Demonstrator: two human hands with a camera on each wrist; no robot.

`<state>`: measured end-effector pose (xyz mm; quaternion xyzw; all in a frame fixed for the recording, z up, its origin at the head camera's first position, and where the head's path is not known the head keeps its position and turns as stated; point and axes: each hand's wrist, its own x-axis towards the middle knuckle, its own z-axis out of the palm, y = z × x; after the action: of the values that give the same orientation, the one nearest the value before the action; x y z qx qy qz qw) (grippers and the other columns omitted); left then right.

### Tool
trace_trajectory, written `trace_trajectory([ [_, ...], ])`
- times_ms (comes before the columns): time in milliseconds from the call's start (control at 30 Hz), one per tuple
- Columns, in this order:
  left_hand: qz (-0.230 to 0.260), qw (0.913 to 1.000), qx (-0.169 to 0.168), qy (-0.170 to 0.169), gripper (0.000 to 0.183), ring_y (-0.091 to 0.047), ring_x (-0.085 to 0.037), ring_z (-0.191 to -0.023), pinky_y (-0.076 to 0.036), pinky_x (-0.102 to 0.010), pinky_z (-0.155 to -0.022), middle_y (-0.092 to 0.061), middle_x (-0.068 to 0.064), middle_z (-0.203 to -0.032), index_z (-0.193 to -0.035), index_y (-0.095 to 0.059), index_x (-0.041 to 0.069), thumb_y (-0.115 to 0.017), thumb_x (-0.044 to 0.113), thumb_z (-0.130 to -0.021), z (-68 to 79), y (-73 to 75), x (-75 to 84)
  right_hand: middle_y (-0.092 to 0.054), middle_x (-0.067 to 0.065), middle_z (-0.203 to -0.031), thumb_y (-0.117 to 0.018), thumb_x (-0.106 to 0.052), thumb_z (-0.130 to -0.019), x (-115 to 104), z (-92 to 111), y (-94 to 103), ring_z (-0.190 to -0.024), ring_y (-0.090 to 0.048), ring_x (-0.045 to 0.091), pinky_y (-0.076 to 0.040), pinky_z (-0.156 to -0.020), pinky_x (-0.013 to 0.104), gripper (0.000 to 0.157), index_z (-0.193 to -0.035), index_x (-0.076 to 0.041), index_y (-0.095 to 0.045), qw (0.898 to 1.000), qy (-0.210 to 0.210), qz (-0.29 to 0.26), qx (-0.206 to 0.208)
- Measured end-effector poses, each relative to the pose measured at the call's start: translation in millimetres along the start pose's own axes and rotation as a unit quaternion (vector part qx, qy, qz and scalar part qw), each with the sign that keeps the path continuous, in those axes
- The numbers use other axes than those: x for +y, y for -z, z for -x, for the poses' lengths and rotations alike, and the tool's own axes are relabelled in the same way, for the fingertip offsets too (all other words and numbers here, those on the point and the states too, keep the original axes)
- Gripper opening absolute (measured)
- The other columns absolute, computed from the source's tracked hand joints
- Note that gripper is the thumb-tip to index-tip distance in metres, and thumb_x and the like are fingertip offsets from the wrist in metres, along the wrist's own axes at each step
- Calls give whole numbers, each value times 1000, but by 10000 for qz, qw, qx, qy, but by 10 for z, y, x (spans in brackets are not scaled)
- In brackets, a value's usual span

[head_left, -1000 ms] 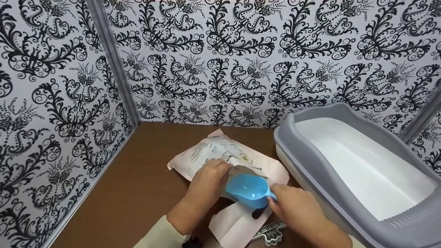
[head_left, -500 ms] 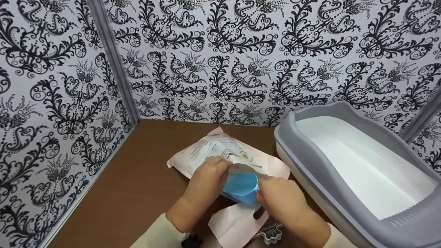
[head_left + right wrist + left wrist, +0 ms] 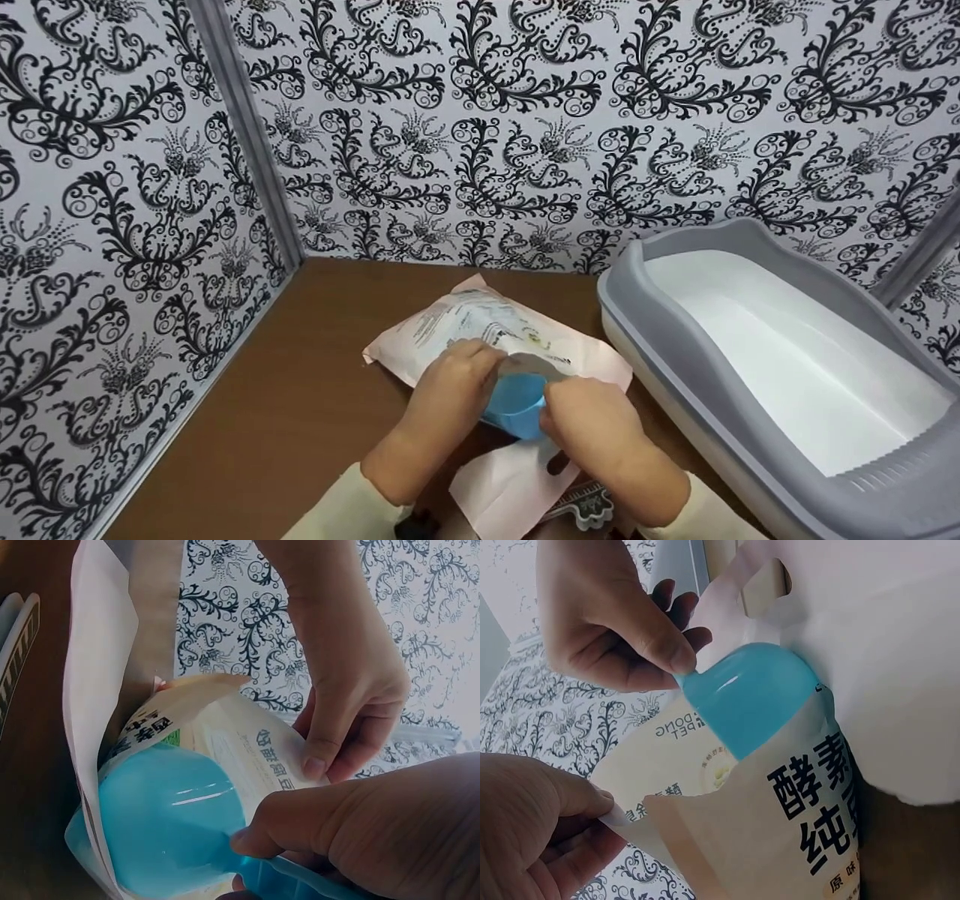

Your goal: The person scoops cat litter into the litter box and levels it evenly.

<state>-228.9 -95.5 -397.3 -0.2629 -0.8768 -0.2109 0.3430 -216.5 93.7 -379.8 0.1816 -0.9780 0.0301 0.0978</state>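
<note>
A pale pink printed bag (image 3: 450, 330) lies on the brown table with its cut mouth facing me. My left hand (image 3: 454, 386) pinches the edge of that mouth between thumb and fingers and holds it apart. In my right hand (image 3: 596, 420), thumb and fingers grip the handle of a light blue scoop (image 3: 520, 397). The front of the scoop is inside the bag's mouth, partly hidden by the printed wall in the left wrist view. The scoop's bowl (image 3: 172, 817) shows no contents in the right wrist view.
A litter box with a grey rim (image 3: 675, 330) and white inside stands at the right. Below the bag's mouth lies a pink paper flap (image 3: 510, 487) with a handle hole, partly covering a ruler with an ornate edge (image 3: 589, 506). Patterned walls (image 3: 450, 150) enclose the table.
My right hand has moved left, pushing the scoop from above the bag's mouth deeper into it. My left hand keeps its pinch on the bag's edge, almost still.
</note>
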Motion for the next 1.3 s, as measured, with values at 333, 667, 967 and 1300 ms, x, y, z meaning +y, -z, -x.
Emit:
trace_trajectory([
  [333, 58, 10000, 60, 30, 12, -72, -19, -91, -62, -30, -81, -74, -5, -96, -102, -78, 5, -71, -2, -95, -1, -2, -3, -66, 4, -64, -72, -10, -83, -125, -91, -65, -58, -65, 26, -55, -51, 45, 24, -62, -13, -62, 9998, 70, 124, 163],
  [667, -83, 9998, 186, -45, 16, -71, -19, -94, -62, -30, -83, -74, -6, -98, -104, -78, 6, -73, -3, -92, 12, -28, -26, -69, 7, -67, -76, -11, -83, -180, -165, -184, -61, -67, 29, -57, -53, 46, 22, -64, -12, -64, 9978, 225, 248, 577],
  [967, -94, 9994, 338, 29, 17, -71, -19, -93, -62, -29, -83, -73, -7, -97, -103, -78, 4, -76, -4, -89, 9, -21, -14, -68, 8, -68, -78, -12, -81, -251, -300, -319, -61, -67, 30, -57, -53, 46, 17, -69, -11, -66, 9936, 375, 333, 1012],
  [1300, -32, 9995, 311, 63, 13, -71, -18, -92, -61, -27, -81, -72, -5, -96, -102, -78, 6, -74, -1, -92, -13, -19, 4, -68, 8, -66, -79, -16, -79, -316, -451, -476, -58, -68, 28, -57, -49, 44, 19, -69, -11, -65, 9836, 431, 576, 1653],
])
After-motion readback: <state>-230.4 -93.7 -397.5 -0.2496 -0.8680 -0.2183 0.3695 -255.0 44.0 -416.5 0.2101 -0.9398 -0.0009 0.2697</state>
